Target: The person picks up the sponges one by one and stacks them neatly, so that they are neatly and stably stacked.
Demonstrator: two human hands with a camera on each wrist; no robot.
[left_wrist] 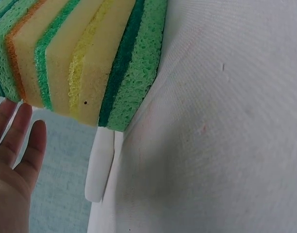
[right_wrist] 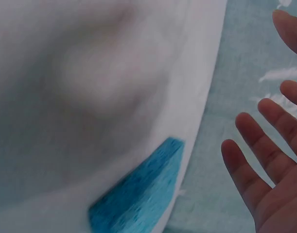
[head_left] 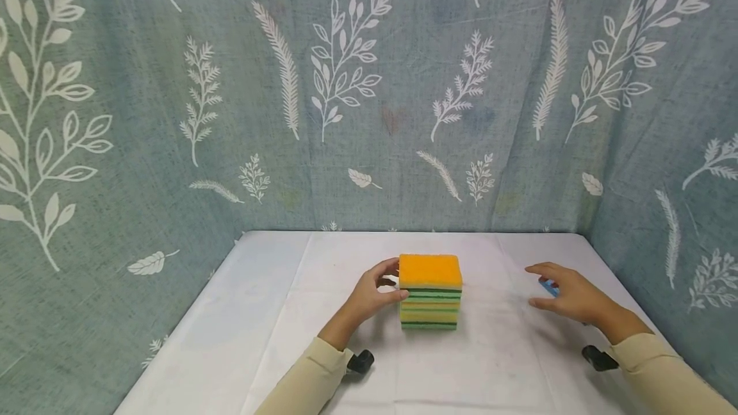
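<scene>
A stack of sponges (head_left: 430, 310) in green, yellow and cream layers stands upright on the table, topped by an orange sponge (head_left: 430, 271). My left hand (head_left: 369, 293) is at the stack's left side, its thumb at the front corner and its other fingers toward the back. In the left wrist view, straight fingertips (left_wrist: 39, 131) lie right at the edge of the upper layers. To the right, my right hand (head_left: 576, 298) hovers with spread fingers and nothing held. Beyond it lies a blue sponge (right_wrist: 143, 194), mostly hidden by that hand in the head view.
A white cloth covers the table (head_left: 288, 338). Leaf-patterned blue-green fabric (head_left: 369, 95) hangs behind it and along both sides. Dark wrist devices (head_left: 361, 362) sit below both hands.
</scene>
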